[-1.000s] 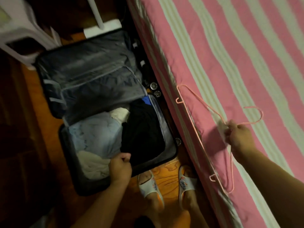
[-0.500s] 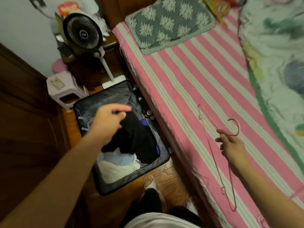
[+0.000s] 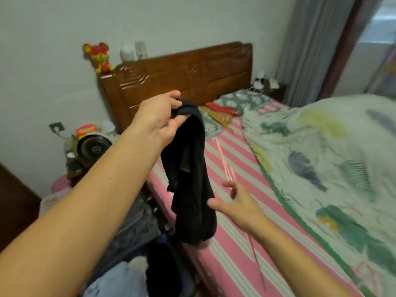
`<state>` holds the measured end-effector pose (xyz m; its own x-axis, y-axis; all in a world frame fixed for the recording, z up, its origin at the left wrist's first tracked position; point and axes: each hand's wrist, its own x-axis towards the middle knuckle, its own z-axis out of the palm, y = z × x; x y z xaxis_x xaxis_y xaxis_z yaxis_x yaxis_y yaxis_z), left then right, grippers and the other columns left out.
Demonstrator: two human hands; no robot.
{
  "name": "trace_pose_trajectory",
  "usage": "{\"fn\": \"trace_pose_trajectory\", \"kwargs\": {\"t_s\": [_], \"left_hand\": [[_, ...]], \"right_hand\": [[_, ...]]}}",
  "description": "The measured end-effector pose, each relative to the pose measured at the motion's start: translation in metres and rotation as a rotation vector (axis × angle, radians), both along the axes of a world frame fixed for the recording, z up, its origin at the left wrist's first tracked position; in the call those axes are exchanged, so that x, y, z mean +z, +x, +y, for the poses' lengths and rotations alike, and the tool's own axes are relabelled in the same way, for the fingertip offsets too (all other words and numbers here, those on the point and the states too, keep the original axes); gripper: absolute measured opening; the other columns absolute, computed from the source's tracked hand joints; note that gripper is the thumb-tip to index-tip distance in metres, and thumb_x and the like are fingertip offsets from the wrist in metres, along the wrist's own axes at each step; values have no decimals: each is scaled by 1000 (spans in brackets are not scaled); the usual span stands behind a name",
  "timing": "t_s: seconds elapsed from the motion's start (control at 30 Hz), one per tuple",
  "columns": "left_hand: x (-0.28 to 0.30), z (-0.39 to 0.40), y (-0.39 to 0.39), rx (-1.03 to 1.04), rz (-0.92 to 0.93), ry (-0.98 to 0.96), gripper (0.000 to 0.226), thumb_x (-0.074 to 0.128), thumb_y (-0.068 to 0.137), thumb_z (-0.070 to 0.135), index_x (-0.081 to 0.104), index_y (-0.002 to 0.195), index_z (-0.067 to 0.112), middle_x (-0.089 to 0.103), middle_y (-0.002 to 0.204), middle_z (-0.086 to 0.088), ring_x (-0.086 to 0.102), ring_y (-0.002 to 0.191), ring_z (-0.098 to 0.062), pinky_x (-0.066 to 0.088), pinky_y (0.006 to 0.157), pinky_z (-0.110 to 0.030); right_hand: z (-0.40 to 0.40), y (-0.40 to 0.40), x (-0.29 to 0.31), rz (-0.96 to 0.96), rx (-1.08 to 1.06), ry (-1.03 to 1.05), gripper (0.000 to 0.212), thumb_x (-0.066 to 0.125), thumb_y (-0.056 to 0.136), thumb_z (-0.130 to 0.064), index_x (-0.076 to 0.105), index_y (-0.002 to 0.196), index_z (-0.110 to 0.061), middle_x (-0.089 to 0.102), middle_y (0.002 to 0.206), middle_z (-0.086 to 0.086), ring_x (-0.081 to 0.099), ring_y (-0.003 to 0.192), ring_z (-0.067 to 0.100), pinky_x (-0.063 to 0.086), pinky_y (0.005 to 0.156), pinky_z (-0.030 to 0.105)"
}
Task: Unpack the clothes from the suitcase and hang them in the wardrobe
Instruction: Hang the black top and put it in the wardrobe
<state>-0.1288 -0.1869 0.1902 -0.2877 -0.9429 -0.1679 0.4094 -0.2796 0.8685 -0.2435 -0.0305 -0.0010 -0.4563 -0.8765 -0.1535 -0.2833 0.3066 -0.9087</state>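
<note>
Left hand (image 3: 157, 120) pinches black garment (image 3: 190, 176), hanging above bed (image 3: 233, 243) edge. Right hand (image 3: 234, 203) fingers apart, empty, over pink hanger (image 3: 225, 162) on bed. Suitcase (image 3: 132, 228) keeps more clothes; judged: nothing hung yet, task early

A bed (image 3: 231, 249) covered by a pink-and-white striped sheet, on which a pink hanger (image 3: 225, 163), a patterned quilt (image 3: 321, 168) and a grey floral pillow (image 3: 240, 100) are laid.
</note>
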Motion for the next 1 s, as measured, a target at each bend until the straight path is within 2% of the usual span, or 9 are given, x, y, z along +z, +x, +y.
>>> {"fn": "trace_pose_trajectory", "kwargs": {"t_s": [0.1, 0.23, 0.33, 0.4, 0.5, 0.7, 0.77, 0.87, 1.0], "left_hand": [[21, 31, -38, -73, 123, 17, 26, 45, 95, -14, 66, 95, 1, 53, 116, -22, 62, 100, -34, 63, 71, -37], [22, 46, -80, -123, 185, 13, 26, 44, 95, -14, 66, 98, 1, 56, 114, -21, 63, 98, -33, 61, 62, -32], [-1, 21, -97, -99, 27, -9, 30, 41, 97, -12, 65, 94, 6, 60, 102, -13, 62, 88, -22, 57, 52, -24], [-27, 0, -108, -163, -117, 38, 33, 36, 95, -15, 61, 90, 6, 58, 101, -12, 60, 88, -22, 55, 47, -25], [-68, -9, -129, -391, -369, 22, 36, 30, 89, -20, 58, 83, 3, 54, 94, -10, 55, 90, -21, 59, 62, -24], [-121, -8, -159, -693, -954, -515, 15, 57, 98, -3, 61, 84, 1, 52, 73, -11, 49, 60, -21, 46, 49, -25], [-113, -12, -164, -816, -1116, -634, 21, 54, 104, 18, 65, 94, 3, 56, 80, -10, 50, 72, -23, 44, 67, -31], [-96, -12, -171, -893, -993, -683, 37, 45, 107, 36, 68, 105, 7, 69, 108, -10, 62, 102, -28, 43, 96, -38], [-111, 18, -170, -746, -810, -1086, 21, 65, 97, 35, 61, 92, 16, 65, 89, 9, 61, 84, -10, 42, 74, -28]], "right_hand": [[0, -9, 11, 58, -110, -27, 91, 85, 69, -52, 40, 143, -24, 40, 130, -5, 49, 119, 15, 44, 100, 35], [15, -67, 0, 149, -447, -40, 18, 73, 84, -21, 69, 100, -25, 62, 84, -2, 61, 81, 22, 43, 65, 31], [60, -130, 15, 71, -553, -62, 17, 69, 92, -13, 71, 76, -16, 56, 63, -1, 53, 63, 14, 36, 55, 26], [95, -166, 44, 66, -550, -58, 13, 69, 92, -13, 72, 80, -15, 58, 60, 0, 52, 53, 7, 37, 49, 21], [131, -202, 88, 208, -538, -20, 10, 71, 90, -12, 71, 81, -17, 62, 67, 1, 58, 58, 4, 40, 51, 14], [156, -246, 111, 405, -548, 84, 16, 69, 92, -17, 67, 77, -11, 57, 67, 0, 50, 68, 15, 36, 58, 23], [165, -251, 112, 420, -564, 122, 15, 68, 93, -22, 69, 80, -14, 60, 70, 0, 52, 69, 16, 37, 59, 25], [171, -260, 112, 304, -666, 68, 15, 70, 91, -26, 75, 96, -13, 71, 87, 4, 64, 81, 20, 49, 72, 29], [171, -273, 102, 210, -824, -2, 19, 67, 93, -25, 72, 107, -14, 70, 100, 8, 64, 91, 25, 51, 82, 33]]}}
